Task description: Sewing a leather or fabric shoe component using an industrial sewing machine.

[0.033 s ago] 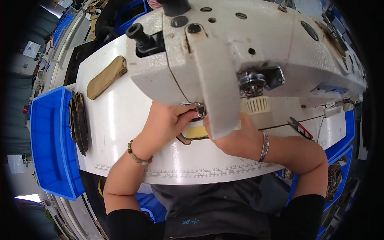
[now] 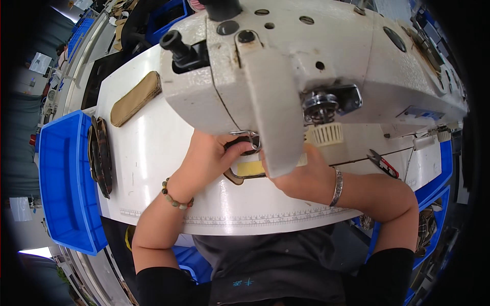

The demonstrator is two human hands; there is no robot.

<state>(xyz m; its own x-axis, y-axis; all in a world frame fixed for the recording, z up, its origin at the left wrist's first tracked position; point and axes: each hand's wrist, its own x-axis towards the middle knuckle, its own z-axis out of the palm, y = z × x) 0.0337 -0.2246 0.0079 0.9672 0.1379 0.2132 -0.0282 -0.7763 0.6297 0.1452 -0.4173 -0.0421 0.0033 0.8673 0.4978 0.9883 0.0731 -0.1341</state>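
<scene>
A white sewing machine (image 2: 275,102) fills the upper middle, its head over the table. My left hand (image 2: 212,155) is just left of the needle area, thumb and fingers closed on a dark fabric piece (image 2: 236,148). A tan fabric edge (image 2: 234,177) pokes out below that thumb, beside a yellow strip (image 2: 250,168) on the machine bed. On the other side of the strip my right hand (image 2: 303,178) rests low at the bed; its fingertips are hidden behind the machine's white front part, so what they touch cannot be seen.
A stack of tan fabric pieces (image 2: 135,99) lies at the far left of the white table (image 2: 148,168). Folded dark plaid fabric (image 2: 100,155) sits at its left edge, against a blue bin (image 2: 64,188). Thread snips (image 2: 383,163) lie right. A ruler strip (image 2: 255,221) follows the near edge.
</scene>
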